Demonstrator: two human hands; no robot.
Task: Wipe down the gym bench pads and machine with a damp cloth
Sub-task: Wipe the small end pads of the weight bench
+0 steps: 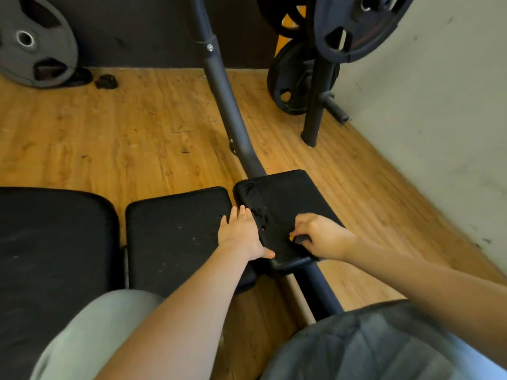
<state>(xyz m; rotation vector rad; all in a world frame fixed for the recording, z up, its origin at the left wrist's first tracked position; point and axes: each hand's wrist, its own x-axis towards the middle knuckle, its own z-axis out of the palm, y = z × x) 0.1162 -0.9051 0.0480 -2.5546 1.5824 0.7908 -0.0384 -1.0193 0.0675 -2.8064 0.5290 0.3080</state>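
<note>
The right hand (pixel 319 235) is bunched on the near part of the right-hand bench pad (pixel 290 204), its fingers curled round a small dark wad that appears to be the damp cloth (pixel 300 239); the hand is blurred, so the cloth's shape is hard to make out. The left hand (pixel 241 233) lies flat with fingers straight and together, palm down across the gap between that pad and the middle pad (pixel 178 231), its thumb at the right pad's near-left edge.

Wet streaks glisten on the left part of the right pad, while its far-right part looks dull, so the wiping of this pad seems under way rather than finished. The flat left hand is well placed to steady the pad while the right hand scrubs. To do the step well, the cloth should travel in overlapping strokes from the near edge to the far edge, then round the rolled rim and corners. Opening the wad out would cover more surface per stroke.

The middle pad shows pale specks and the large left pad (pixel 52 242) faint smears, so both likely need a pass. The black frame tube (pixel 222 86) running away across the wooden floor (pixel 109 133) towards the weight plates (pixel 301 78) is part of the machine yet to be wiped.
</note>
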